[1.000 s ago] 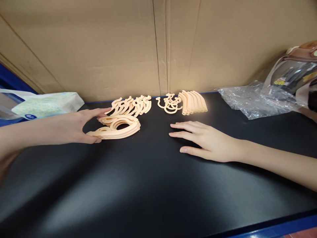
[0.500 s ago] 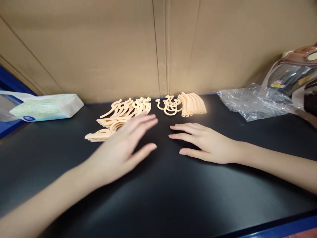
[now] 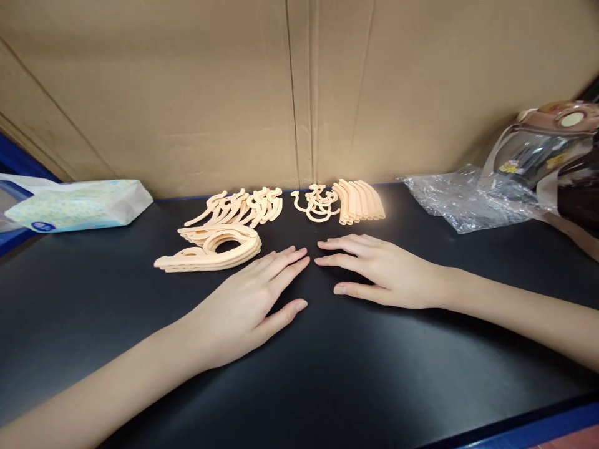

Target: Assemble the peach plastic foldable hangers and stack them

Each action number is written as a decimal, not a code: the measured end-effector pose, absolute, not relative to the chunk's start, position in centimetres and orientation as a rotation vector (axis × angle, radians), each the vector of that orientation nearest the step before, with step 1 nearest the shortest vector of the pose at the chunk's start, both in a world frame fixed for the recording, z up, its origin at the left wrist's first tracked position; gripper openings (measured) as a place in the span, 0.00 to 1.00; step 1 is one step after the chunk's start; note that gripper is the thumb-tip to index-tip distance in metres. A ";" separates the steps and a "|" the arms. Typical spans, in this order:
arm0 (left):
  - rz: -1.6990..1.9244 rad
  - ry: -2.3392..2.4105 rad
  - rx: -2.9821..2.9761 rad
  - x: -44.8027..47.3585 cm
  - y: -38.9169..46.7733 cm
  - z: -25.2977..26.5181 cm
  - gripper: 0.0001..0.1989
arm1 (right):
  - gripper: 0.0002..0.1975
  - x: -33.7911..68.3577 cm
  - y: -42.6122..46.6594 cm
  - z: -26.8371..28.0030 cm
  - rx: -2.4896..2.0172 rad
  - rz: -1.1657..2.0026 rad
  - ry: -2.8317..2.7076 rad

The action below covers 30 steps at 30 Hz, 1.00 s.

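My left hand [image 3: 253, 305] lies palm down on the black tabletop [image 3: 299, 386], fingers stretched out and holding nothing. Facing it, my right hand [image 3: 379, 268] also rests flat with its fingers apart. A small gap separates the two hands' fingertips. Just beyond my left hand is a stack of peach plastic pieces with a ring-shaped opening [image 3: 234, 254]. Behind that stack lie several curved peach arms [image 3: 234, 207]. Several small peach hooks [image 3: 321, 202] form a loose heap at the back middle. Beside the hooks, curved peach tubes [image 3: 360, 201] are lined up in a row.
At the left stands a pack of tissues [image 3: 88, 202]. Crumpled clear plastic wrap [image 3: 472, 196] lies at the back right, next to a transparent bottle with a brown lid and strap [image 3: 528, 149]. A cardboard wall [image 3: 210, 93] closes off the back.
My left hand has come down and toward me onto the tabletop, uncovering the stack with the ring-shaped opening. My right hand stays nearly still. The view has shifted slightly.
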State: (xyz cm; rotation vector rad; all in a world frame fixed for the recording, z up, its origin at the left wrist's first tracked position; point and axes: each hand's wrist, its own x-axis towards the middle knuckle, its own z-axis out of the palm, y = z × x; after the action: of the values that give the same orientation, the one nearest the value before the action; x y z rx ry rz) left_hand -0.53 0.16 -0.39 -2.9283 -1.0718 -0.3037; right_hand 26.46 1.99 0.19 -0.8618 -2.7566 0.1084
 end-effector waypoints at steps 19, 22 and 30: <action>-0.362 -1.111 -2.956 -0.6 0.3 -0.3 0.26 | 0.18 33.3 14.2 3.3 -1.907 0.091 -2.092; -0.347 -1.113 -2.952 -0.6 0.3 -0.2 0.26 | 0.19 33.2 14.7 2.6 -1.957 0.178 -2.067; -0.332 -1.114 -2.945 -0.7 0.3 -0.4 0.26 | 0.25 33.0 14.9 2.1 -2.015 0.234 -1.990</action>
State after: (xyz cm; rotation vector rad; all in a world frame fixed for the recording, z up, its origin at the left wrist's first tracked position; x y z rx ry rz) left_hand -0.67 0.30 -0.41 -2.9450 -1.1144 -0.3323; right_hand 32.95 14.86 2.13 -2.0148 -1.9903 0.2340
